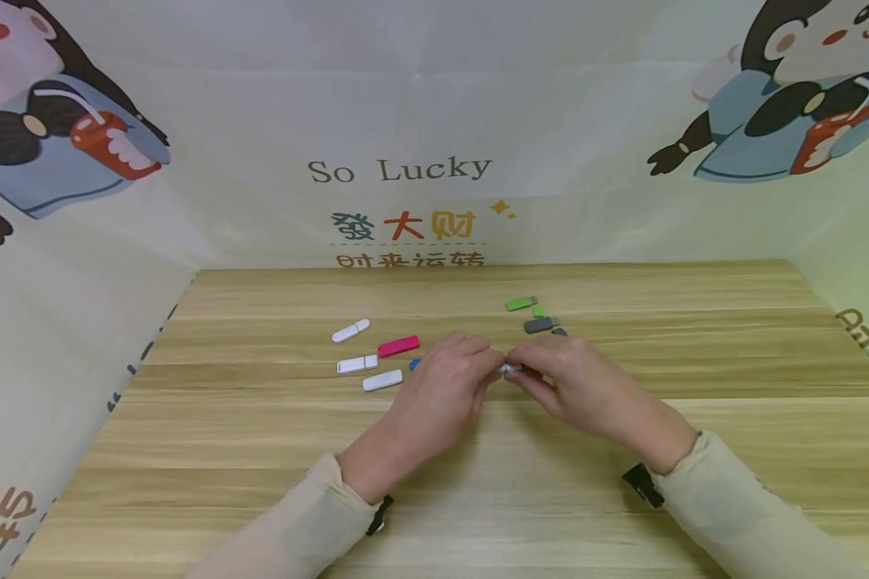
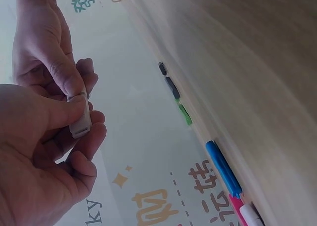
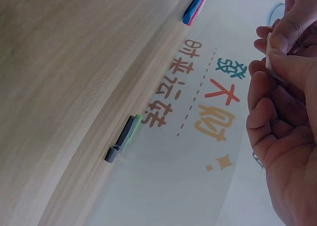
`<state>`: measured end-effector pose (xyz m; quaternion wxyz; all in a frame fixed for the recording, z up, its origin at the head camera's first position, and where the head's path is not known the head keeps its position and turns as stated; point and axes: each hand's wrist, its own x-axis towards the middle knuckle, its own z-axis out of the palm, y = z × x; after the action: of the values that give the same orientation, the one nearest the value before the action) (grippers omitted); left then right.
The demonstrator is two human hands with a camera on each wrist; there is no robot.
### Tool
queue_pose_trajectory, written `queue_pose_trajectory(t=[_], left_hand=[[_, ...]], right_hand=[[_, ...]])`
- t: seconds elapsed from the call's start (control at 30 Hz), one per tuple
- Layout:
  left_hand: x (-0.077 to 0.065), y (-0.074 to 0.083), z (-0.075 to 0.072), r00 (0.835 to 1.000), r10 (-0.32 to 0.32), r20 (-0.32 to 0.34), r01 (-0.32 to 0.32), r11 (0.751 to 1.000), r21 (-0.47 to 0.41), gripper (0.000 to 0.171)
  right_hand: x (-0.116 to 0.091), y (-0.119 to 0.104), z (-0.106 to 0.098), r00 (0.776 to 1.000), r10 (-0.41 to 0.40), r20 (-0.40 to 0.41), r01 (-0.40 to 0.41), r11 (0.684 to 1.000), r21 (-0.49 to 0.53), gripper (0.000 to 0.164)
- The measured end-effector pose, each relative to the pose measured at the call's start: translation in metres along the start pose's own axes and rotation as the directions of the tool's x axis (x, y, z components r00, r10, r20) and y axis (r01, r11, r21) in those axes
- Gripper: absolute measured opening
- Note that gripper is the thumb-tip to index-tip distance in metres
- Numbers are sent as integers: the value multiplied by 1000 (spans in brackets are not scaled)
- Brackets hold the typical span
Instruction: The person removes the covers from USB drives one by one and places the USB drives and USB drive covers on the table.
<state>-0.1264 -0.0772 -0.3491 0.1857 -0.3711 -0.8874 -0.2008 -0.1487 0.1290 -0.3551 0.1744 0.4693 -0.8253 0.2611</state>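
Between the two hands, above the middle of the table, is a white USB stick; fingers cover most of it. My left hand pinches one end between thumb and fingers. The other end is in the pinch of my right hand, whose thumb sits close to the left thumb in the left wrist view. From the head, only a small pale bit of the stick shows between the fingertips. Partly behind the left hand lies a blue USB stick.
Left of the hands lie a pink USB stick and several white ones, such as the lowest white stick. Beyond the right hand are an uncapped green stick, its small green cap and an uncapped grey stick. A printed cloth walls the table's back.
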Motion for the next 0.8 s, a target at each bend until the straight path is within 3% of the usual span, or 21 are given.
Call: queue_pose_trajectory(t=[0.6, 0.8], left_hand=[[0, -4, 1, 1000, 19, -3, -19, 1000, -20, 9], [-1, -3, 0, 1000, -11, -2, 11, 999, -43, 11]], right_hand=[[-1, 3, -2, 1000, -11, 20, 10, 999, 39, 12], [-1, 2, -1, 1000, 16, 12, -16, 1000, 19, 9]])
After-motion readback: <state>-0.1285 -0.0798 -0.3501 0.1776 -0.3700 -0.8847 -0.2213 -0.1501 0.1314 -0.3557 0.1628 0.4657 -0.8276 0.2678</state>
